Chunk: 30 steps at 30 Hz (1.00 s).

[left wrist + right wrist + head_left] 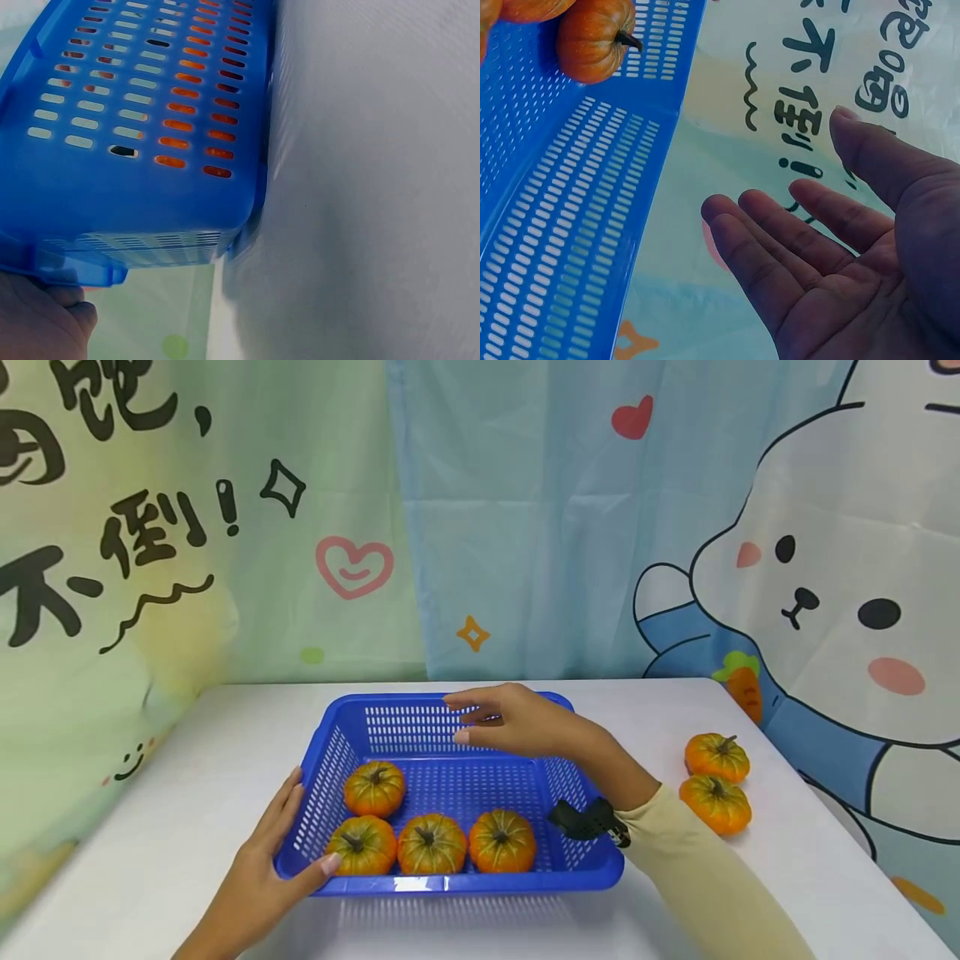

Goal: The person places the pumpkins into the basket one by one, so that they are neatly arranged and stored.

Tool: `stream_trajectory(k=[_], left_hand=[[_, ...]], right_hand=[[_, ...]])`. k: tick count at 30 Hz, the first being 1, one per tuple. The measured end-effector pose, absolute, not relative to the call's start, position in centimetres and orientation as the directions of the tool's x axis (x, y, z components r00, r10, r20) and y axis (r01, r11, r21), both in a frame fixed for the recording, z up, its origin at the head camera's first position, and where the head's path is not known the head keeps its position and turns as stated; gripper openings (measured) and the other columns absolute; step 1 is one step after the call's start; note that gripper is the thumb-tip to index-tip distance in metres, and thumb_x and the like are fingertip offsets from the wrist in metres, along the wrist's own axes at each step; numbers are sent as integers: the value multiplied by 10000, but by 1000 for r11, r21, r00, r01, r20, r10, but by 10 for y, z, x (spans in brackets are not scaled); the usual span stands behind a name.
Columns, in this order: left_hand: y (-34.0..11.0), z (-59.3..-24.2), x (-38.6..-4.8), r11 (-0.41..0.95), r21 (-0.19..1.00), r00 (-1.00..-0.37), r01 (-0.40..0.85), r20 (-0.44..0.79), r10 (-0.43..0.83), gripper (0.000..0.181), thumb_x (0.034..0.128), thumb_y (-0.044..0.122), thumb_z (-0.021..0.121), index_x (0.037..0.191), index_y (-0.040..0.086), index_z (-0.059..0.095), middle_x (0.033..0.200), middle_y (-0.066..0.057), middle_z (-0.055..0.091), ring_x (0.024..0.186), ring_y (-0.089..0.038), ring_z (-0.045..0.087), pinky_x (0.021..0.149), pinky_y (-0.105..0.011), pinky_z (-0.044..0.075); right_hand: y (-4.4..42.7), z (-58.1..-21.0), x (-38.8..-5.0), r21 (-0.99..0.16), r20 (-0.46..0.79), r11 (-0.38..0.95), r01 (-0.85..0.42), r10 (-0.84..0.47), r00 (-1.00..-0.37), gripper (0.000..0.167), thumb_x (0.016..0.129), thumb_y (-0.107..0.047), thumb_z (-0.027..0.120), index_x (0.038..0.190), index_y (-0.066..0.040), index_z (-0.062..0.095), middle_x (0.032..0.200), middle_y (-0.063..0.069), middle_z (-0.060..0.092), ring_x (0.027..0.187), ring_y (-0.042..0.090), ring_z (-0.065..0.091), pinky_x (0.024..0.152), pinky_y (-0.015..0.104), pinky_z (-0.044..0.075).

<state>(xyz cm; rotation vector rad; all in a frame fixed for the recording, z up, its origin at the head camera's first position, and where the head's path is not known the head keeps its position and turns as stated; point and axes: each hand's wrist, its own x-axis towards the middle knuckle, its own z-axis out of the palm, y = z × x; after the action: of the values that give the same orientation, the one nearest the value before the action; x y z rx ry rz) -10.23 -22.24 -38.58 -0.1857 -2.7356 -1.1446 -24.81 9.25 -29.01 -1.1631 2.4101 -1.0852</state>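
Observation:
A blue plastic basket (480, 883) with perforated walls stands on the white table, holding several small orange pumpkins, one of them a pumpkin (375, 788) behind the front row. My left hand (262, 868) grips the basket's left front corner, thumb over the rim and fingers along the outer left side. In the left wrist view, part of that hand (41, 319) shows at the rim. My right hand (517, 718) hovers over the back of the basket with nothing in it. Its fingers (772, 262) are loosely extended in the right wrist view, apart from the pumpkins.
Two more pumpkins, a rear one (717, 757) and a front one (716, 804), sit together on the white table (660, 718) to the basket's right. Behind the table hangs a printed curtain (510, 527). A dark band (588, 821) is on the right wrist.

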Motion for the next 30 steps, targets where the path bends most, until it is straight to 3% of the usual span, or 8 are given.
stream_trajectory(k=[9,18,30], left_hand=[[-221,-389,-105,690,699,-976,190,210,55,919,847,390,727,1534,29,236,1624,14,93,1413,-443,212,1012,-660,299],[-223,-386,-103,695,691,-973,198,224,54,916,846,380,732,1532,25,240,1623,16,96,1416,-437,207,1005,-670,299],[-222,-386,-103,695,699,-979,170,200,39,914,855,405,716,1536,33,232,1625,-7,95,1410,-446,217,997,-649,320]], right_hand=[[123,-294,-243,-709,98,450,-543,-700,-708,507,953,-278,640,1409,-87,523,1376,70,554,1211,245,566,974,388,478],[142,-293,-226,-697,115,450,-559,-698,-706,505,957,-281,634,1401,-65,525,1353,44,571,1190,208,573,987,398,467],[174,-304,-218,-704,146,442,-556,-676,-722,473,975,-230,607,1389,-18,521,1349,123,568,1213,274,560,969,391,475]])
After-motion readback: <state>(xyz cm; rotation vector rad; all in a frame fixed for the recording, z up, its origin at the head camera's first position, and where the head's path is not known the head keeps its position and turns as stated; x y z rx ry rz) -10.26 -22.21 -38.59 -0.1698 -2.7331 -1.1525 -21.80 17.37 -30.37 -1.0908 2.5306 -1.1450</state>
